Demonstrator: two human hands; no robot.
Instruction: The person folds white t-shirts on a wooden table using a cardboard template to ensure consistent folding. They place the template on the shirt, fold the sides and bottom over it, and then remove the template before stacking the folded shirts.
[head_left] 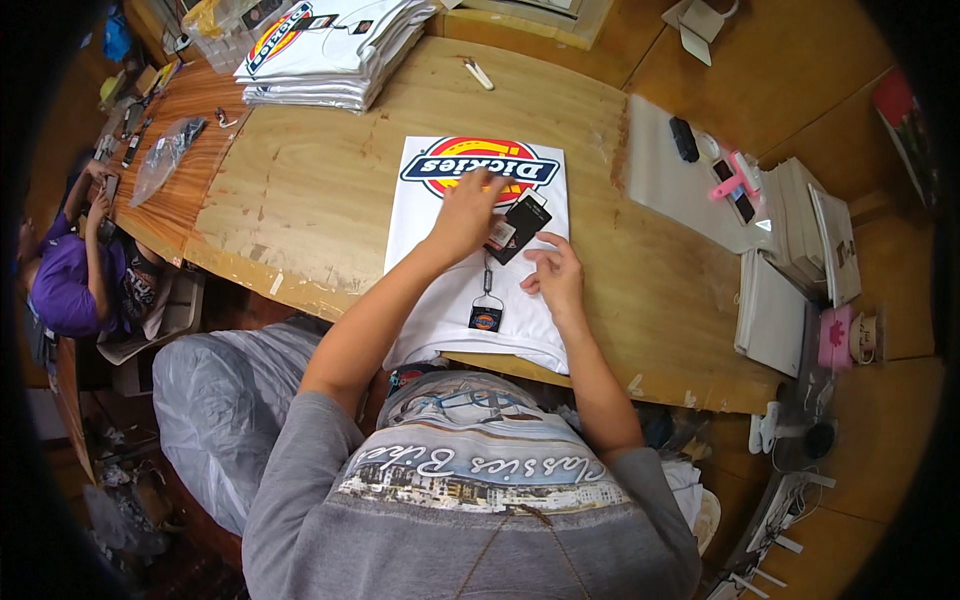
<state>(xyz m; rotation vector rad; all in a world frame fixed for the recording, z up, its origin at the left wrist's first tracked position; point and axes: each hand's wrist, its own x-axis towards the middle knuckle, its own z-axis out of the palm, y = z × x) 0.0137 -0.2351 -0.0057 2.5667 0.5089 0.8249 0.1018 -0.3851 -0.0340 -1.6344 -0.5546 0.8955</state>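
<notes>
A folded white T-shirt (430, 290) lies on the table in front of me, its red, yellow and dark blue chest logo (430, 172) toward the far end. My left hand (466, 214) is over the shirt at the logo's lower edge, fingers apart and slightly blurred, beside a black hang tag (522, 226). Whether it touches the tag I cannot tell. At the shirt's right side, my right hand (556, 276) has loosely bent, parted fingers just below the tag. Nearer to me, a small square black tag (485, 318) rests on the shirt on a dark cord.
A stack of folded white T-shirts (330, 85) stands at the far left. White-handled snips (479, 74) lie at the far edge. On the right are a pink-handled tool (735, 178) and white stacked packs (770, 315). Another person in purple (75, 280) sits at the left.
</notes>
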